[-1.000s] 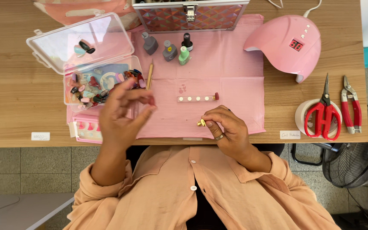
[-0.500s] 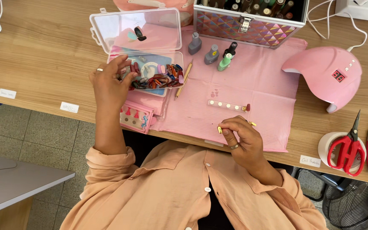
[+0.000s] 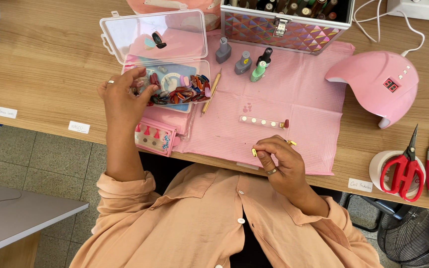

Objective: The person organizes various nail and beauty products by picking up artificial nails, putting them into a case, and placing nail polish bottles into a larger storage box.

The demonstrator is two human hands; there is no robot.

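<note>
The clear plastic box [image 3: 175, 84] of press-on nails sits open at the top left corner of the pink mat [image 3: 299, 99], lid propped back, probably so the colours are easy to dig through. The left hand [image 3: 122, 97] is right in it, fingers bunched over the loose nails [image 3: 179, 92]; can't tell if it's actually got one pinched. The right hand [image 3: 279, 159] rests curled at the mat's near edge, fingertips closed narrow, maybe on something tiny, too small to say. Just beyond it lies a strip of nail stands [image 3: 264, 121]. Three polish bottles [image 3: 244, 62] stand upright by the patterned case [image 3: 286, 25], which is cut off at the top. The pink lamp [image 3: 373, 84] sits to the right.
</note>
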